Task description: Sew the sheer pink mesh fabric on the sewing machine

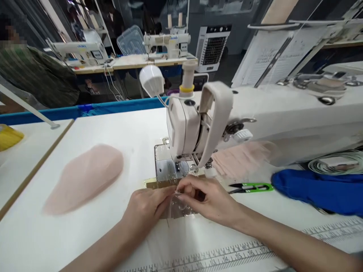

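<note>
My left hand (146, 206) and my right hand (211, 198) meet just in front of the sewing machine's (184, 128) needle area. Both are closed, fingertips pinched together on a thin, sheer piece of fabric (176, 207) that hangs toward me over a brown patch on the table. Its edge is bunched between the fingers, and the fingertips partly hide it. Behind the hands lies the metal needle plate (166, 170). Right of my right hand rest thread snips (252, 187) with a green handle.
A pale pink sheer fabric piece (87, 179) lies left; more pink pieces (241, 158) lie under the machine arm. Blue cloth (317, 190) and a coiled pale band (337, 162) are at right. A printed ruler (227, 258) crosses the front. A person (34, 75) is at far left.
</note>
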### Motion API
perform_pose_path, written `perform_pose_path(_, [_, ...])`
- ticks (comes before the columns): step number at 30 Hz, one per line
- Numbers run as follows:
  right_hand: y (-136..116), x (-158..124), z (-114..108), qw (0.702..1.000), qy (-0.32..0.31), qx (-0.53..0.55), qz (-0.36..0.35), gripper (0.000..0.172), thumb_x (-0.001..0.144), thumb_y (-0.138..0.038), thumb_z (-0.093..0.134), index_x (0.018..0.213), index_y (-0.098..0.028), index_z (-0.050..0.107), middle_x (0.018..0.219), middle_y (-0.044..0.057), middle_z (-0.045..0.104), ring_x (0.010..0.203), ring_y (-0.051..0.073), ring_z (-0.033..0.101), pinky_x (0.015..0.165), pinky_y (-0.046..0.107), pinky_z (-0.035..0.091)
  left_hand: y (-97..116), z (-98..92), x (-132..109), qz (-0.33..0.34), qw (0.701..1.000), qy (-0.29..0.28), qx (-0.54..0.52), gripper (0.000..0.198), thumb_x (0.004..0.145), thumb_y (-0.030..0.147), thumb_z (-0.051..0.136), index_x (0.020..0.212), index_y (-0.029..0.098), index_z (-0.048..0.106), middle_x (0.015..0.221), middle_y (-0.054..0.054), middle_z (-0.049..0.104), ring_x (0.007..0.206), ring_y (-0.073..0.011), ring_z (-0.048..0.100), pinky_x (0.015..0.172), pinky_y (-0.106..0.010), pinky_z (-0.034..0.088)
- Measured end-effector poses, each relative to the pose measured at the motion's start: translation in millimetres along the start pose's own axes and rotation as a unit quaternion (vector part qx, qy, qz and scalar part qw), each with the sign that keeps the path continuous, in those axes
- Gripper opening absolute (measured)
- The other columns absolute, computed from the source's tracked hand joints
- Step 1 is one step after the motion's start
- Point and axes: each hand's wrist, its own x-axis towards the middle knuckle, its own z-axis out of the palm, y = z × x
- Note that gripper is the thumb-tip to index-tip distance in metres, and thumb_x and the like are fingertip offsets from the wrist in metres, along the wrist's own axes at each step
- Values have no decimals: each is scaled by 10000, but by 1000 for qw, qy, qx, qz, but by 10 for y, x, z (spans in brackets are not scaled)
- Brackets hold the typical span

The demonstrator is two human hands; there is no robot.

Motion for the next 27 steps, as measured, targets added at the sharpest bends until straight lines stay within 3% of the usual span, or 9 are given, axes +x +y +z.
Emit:
perform_pose_path(3, [37, -29, -1, 998, 20, -30, -53, 106, 917, -262, 586, 982, -185, 620, 647, -37, 586, 550, 86, 538, 519, 196, 461, -10, -27, 2, 45, 997, 16, 55, 184, 973, 232, 489, 1059, 190, 646, 647, 44, 697, 482, -74, 596, 498, -187, 463])
perform_pose_path(7, [64, -45, -19, 996, 17, -64, -64, 117, 914, -223, 577, 1023, -184, 591, 633, -58, 575, 523, 72, 526, 516, 183, 446, -13, -28, 9, 90, 991, 27, 93, 198, 957, 167, 496, 1100, 154, 633, 564, 58, 619, 429, -76, 507, 441, -208, 390])
perform_pose_path(22, [57, -65, -19, 991, 14, -91, -101, 85, 905, -175, 539, 982, -188, 572, 607, -73, 522, 511, 66, 497, 522, 179, 450, -12, -17, -12, 129, 985, 14, 113, 307, 937, 94, 488, 1233, 131, 560, 574, 62, 570, 456, -94, 463, 478, -238, 385])
perform_pose_path(27, [51, -53, -10, 990, 52, -77, -103, 34, 902, -181, 565, 936, -182, 562, 603, -77, 536, 510, 56, 497, 505, 159, 438, 20, -31, 21, 143, 979, 56, 135, 205, 927, 125, 551, 1124, 110, 609, 603, 43, 636, 447, -80, 492, 458, -226, 373])
